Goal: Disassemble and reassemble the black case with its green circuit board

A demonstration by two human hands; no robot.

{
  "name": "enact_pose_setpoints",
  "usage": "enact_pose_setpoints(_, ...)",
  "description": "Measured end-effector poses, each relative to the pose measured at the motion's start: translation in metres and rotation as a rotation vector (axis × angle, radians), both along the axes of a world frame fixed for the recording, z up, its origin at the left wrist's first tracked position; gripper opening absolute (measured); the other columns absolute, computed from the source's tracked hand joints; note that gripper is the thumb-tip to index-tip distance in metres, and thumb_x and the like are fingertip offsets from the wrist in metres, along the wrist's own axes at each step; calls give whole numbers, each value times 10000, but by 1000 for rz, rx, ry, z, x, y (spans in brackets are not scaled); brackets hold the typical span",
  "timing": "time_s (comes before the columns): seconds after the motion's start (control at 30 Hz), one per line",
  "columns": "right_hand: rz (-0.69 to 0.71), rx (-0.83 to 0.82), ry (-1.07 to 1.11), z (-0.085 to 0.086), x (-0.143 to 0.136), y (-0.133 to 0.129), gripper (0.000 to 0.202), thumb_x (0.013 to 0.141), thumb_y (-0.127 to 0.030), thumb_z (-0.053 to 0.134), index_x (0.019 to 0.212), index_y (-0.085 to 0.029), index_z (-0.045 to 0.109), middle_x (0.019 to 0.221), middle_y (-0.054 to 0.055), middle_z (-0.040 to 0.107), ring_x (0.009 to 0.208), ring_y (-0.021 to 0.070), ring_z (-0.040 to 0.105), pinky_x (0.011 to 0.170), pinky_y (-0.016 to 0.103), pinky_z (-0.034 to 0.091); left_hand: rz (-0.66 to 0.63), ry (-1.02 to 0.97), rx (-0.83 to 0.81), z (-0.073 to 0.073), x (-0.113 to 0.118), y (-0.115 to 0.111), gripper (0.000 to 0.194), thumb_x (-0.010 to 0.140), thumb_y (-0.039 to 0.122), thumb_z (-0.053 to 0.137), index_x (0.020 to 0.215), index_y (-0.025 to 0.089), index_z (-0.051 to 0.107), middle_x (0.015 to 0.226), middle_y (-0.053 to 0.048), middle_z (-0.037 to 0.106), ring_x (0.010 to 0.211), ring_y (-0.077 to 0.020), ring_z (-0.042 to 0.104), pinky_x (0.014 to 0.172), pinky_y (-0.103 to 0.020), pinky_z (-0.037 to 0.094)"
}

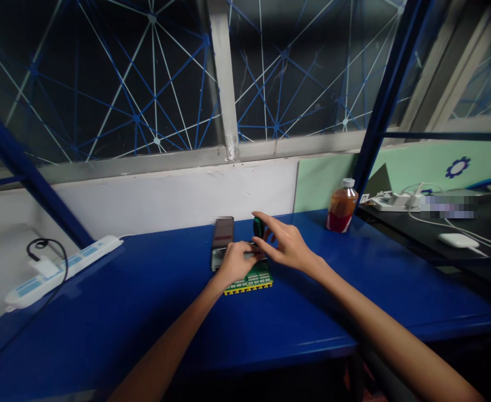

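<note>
A green circuit board (259,273) with a yellow edge along its near side lies flat on the blue table. Over its left part bends my left hand (237,263), its fingers closed together near the board's far edge; what they pinch, if anything, is hidden. Just above and to the right, my right hand (287,243) holds a small dark round piece with a green rim (258,227) upright between thumb and forefinger. Behind my left hand lies a dark flat rectangular device (223,231), probably a phone, with a grey part at its near end.
A white power strip (67,271) with a plugged-in charger and black cable runs along the left. A bottle of orange-brown drink (343,206) stands at the back right. Beyond a blue frame post (390,92) is a black desk (421,229) with cables and a white adapter (458,240).
</note>
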State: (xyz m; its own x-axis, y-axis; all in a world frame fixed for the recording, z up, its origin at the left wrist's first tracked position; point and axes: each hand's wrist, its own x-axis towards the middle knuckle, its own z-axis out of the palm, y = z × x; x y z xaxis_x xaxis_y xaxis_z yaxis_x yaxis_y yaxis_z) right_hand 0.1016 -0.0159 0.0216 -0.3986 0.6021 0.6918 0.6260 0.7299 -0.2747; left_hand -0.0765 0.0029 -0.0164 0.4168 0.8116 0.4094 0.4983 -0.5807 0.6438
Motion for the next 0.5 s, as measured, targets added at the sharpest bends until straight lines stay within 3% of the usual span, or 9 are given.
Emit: enact_pose_setpoints(0.5,0,12,-7,0,0,0,545,926,-372,460,1422,-173,356,1018,87,661,743,172,629,682,319,488,-101,-66,22,0,1,1,201,789,92,628,835,217,778,888,-12,763,822,-196,700,762,-271,500)
